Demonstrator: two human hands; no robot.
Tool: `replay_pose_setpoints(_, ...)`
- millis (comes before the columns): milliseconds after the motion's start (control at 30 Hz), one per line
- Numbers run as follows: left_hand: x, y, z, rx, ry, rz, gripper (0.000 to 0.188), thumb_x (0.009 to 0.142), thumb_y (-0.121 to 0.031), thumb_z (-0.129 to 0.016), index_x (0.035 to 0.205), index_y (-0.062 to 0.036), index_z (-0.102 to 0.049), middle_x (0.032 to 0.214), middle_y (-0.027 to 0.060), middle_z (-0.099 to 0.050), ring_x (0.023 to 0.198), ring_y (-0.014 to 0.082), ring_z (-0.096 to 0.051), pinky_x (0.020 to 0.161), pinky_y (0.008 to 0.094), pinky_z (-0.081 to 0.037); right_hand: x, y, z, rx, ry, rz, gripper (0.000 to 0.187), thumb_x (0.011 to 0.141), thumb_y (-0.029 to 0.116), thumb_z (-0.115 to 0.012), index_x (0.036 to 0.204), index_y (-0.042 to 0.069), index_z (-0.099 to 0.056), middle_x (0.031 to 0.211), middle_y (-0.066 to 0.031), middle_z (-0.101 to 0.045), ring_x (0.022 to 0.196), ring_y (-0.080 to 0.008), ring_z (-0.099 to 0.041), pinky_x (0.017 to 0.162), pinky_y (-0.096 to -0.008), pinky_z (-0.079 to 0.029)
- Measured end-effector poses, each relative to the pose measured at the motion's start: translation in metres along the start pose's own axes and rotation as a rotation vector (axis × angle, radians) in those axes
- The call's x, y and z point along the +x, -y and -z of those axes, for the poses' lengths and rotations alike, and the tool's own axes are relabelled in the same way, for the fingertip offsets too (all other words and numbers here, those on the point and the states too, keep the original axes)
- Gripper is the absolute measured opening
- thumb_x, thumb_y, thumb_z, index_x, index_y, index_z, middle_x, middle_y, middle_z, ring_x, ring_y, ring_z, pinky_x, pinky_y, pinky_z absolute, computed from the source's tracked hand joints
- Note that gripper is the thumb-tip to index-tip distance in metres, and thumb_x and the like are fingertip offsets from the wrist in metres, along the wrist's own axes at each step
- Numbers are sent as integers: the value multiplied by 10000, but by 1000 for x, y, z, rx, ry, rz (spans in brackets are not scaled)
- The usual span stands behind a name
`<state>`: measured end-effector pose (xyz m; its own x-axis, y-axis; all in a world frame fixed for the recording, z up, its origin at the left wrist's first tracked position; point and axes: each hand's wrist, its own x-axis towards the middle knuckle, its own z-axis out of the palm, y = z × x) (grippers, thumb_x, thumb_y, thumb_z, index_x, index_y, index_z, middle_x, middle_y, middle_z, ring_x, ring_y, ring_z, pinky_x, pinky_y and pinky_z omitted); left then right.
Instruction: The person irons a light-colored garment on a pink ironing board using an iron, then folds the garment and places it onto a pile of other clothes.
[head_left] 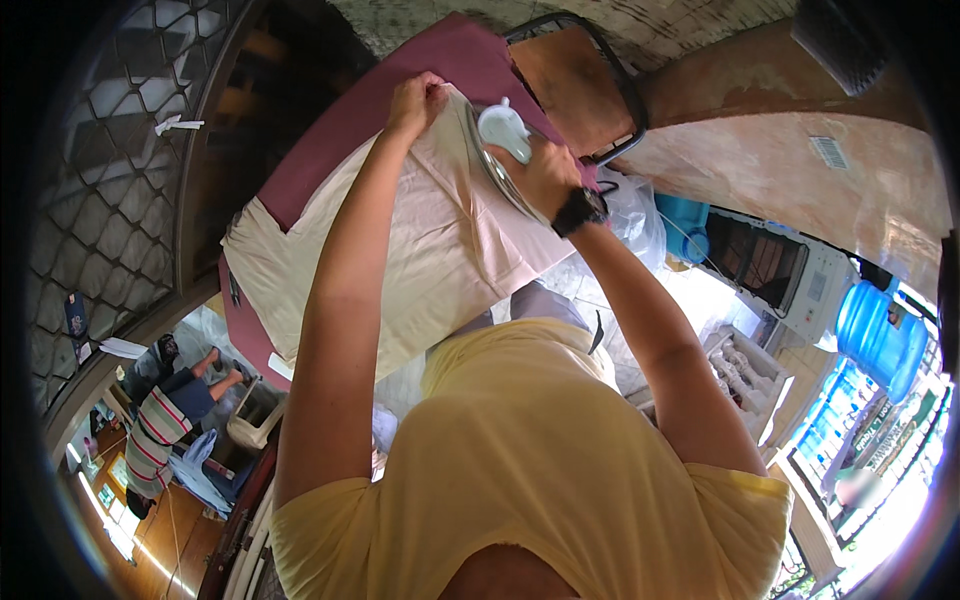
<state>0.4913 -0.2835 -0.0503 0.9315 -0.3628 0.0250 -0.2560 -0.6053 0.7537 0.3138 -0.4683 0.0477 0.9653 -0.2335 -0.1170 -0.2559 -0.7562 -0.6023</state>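
A cream cloth garment [390, 250], which looks like a shirt, lies spread over a maroon-covered board [420, 60] in front of me. With my right hand [545, 180] I grip an iron [502, 128], pale and translucent on top with a shiny rim, near the garment's right side. A dark watch is on that wrist. My left hand [416, 102] is at the garment's far edge, with its fingers closed on the cloth there. Faint creases run down the fabric left of the iron. Its soleplate is mostly hidden from view.
A brown-seated chair [575, 90] with a black frame stands beyond the board. Right of me are a clear plastic bag [632, 215], a white appliance [815, 290] and a blue water jug [882, 340]. A lattice door [110, 150] is at left; another person [160, 430] is at lower left.
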Motion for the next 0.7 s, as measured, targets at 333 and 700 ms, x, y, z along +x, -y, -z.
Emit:
replay_pose_setpoints(333,1,-2,1,16,45,36,170,851,-207,-700,929,-56,-694,749,83,-695,662,165,-650,633,324,-511,7,5,0,-26,-19,28,686,799,648,-639,894,-30,-691,767,-251,-673,720,-400,-681,646,-455,-556)
replay_pose_setpoints(700,8,3,2,94,80,84,174,838,-180,-700,962,-58,-691,834,72,-705,740,156,-659,699,305,-519,-122,-82,41,-36,93,-28,546,789,501,-739,960,-13,-670,760,-233,-675,747,-378,-682,646,-438,-546)
